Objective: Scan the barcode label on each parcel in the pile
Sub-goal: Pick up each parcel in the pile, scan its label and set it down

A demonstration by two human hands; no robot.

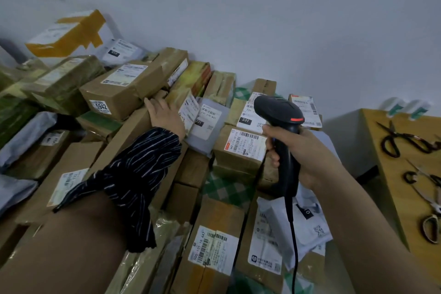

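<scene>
Your right hand (307, 153) is wrapped round the grip of the barcode scanner (278, 112), whose head points out over the far side of the pile, near the wall. Your left hand (164, 113) lies open, fingers fairly straight, against the small tilted carton (181, 102). Its label (189, 108) faces roughly toward the scanner. I cannot tell whether your thumb hooks behind it.

The likeliest slip is reading the wrong code. The grey mailer (207, 124) sits just beside that label, and more labelled cartons crowd under the scanner head, so a loose aim could register a neighbour and leave this parcel unscanned. The label also stands at a slant, which may cost you a read.

Push too hard with the left hand and the stack could shift, since the carton marked 5942 (119, 93) rests just above your fingers. Mind the scanner cable (294, 246) too: it trails down over the near parcels and could snag the white mailer (307, 222) as you swing.
</scene>
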